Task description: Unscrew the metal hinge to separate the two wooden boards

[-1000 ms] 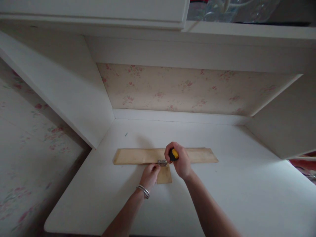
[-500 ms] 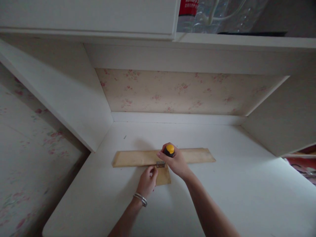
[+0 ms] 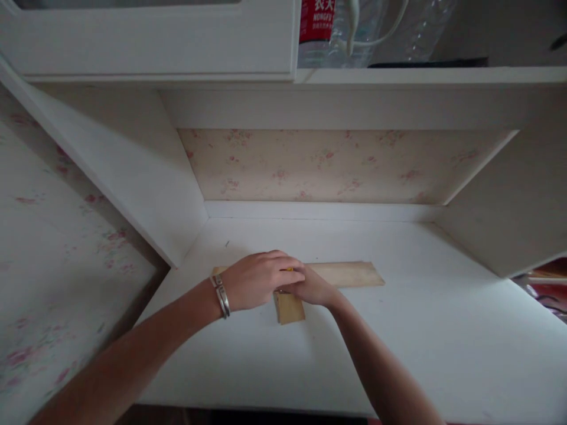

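My right hand (image 3: 312, 286) is closed around a screwdriver (image 3: 289, 270), and only a bit of its yellow handle shows between my fingers. From the left, my left hand (image 3: 263, 277) with a silver bangle comes over the top, its fingers wrapped over the handle and touching my right hand. Beneath both hands lies a long wooden board (image 3: 349, 274). A short wooden piece (image 3: 291, 309) sticks out from it toward me. Metal glints where the two pieces meet, but the hinge there and the screwdriver's tip are mostly hidden.
The boards rest on a white desktop (image 3: 398, 336). A small thin metal piece (image 3: 227, 243) lies behind them. White side panels (image 3: 128, 171) flank the desk. Overhead is a shelf (image 3: 420, 75) with a red-labelled plastic bottle (image 3: 316, 23).
My left hand has left the short wooden piece beside the hinge and risen onto the screwdriver handle. My right hand stays on the screwdriver. The view has shifted slightly.
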Demonstrator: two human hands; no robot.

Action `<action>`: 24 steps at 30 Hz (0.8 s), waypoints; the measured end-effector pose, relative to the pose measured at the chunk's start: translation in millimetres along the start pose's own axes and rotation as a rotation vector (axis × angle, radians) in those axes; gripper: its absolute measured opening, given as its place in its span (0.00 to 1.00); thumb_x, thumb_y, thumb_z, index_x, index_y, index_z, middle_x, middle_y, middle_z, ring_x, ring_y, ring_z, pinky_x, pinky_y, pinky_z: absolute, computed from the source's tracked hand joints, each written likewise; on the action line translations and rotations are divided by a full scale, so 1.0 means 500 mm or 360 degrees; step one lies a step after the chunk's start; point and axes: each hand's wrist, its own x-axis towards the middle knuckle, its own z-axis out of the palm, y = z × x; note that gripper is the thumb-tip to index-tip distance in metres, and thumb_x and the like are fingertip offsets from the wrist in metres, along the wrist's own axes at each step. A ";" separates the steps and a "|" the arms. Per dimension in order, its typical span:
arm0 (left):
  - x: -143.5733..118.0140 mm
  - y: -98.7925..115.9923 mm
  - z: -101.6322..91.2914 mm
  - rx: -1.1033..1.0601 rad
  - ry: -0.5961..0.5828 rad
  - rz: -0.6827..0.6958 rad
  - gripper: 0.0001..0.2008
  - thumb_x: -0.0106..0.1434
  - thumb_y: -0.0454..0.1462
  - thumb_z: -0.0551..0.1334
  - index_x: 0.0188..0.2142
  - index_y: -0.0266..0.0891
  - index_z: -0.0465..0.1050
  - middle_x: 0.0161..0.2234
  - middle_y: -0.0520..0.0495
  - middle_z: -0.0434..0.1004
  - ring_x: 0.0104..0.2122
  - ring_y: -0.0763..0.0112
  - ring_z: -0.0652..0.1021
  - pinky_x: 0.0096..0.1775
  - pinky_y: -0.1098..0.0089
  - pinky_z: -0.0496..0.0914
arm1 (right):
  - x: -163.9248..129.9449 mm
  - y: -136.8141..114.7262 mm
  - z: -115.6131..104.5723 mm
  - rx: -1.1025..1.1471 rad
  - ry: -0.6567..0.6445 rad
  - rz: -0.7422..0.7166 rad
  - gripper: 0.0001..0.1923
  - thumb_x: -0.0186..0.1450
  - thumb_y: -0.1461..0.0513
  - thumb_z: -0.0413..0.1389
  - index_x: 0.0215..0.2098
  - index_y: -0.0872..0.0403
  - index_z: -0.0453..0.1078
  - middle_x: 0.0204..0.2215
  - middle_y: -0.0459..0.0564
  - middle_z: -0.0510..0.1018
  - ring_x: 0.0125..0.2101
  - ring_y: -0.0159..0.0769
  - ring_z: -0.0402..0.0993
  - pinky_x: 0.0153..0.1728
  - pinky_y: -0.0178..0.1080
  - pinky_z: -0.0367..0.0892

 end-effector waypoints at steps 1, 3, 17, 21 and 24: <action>0.007 -0.005 -0.002 0.0023 -0.0090 0.0031 0.19 0.59 0.26 0.53 0.47 0.44 0.67 0.50 0.49 0.68 0.51 0.67 0.66 0.51 0.66 0.63 | -0.006 0.001 -0.001 0.0028 0.0037 0.0000 0.15 0.58 0.59 0.56 0.43 0.54 0.68 0.41 0.50 0.74 0.41 0.37 0.69 0.40 0.40 0.63; 0.019 -0.013 -0.006 0.0090 -0.0186 0.0034 0.15 0.60 0.28 0.54 0.44 0.43 0.69 0.47 0.48 0.69 0.49 0.66 0.68 0.49 0.67 0.64 | -0.027 0.009 -0.004 0.0074 0.0158 0.0030 0.18 0.56 0.59 0.58 0.45 0.53 0.66 0.42 0.50 0.72 0.43 0.37 0.68 0.41 0.41 0.63; 0.088 -0.039 -0.005 0.0432 -0.0383 -0.0199 0.16 0.64 0.47 0.50 0.37 0.39 0.69 0.35 0.47 0.67 0.26 0.73 0.73 0.29 0.71 0.66 | -0.190 0.149 0.127 0.1166 0.0526 0.1063 0.23 0.56 0.51 0.57 0.45 0.56 0.66 0.35 0.52 0.75 0.30 0.32 0.71 0.35 0.38 0.66; 0.100 -0.043 -0.001 0.0363 -0.0428 -0.0233 0.16 0.64 0.47 0.51 0.37 0.38 0.69 0.38 0.46 0.66 0.26 0.73 0.73 0.30 0.70 0.66 | -0.182 0.142 0.139 0.1412 0.0499 0.1052 0.19 0.57 0.52 0.57 0.40 0.56 0.69 0.36 0.51 0.76 0.33 0.32 0.72 0.38 0.37 0.66; 0.093 -0.047 -0.003 0.0249 -0.0479 -0.0176 0.12 0.62 0.43 0.56 0.42 0.41 0.67 0.46 0.46 0.63 0.28 0.74 0.74 0.31 0.71 0.65 | -0.184 0.145 0.140 0.1640 0.0514 0.0975 0.18 0.57 0.54 0.59 0.41 0.55 0.68 0.40 0.51 0.75 0.40 0.34 0.72 0.44 0.38 0.65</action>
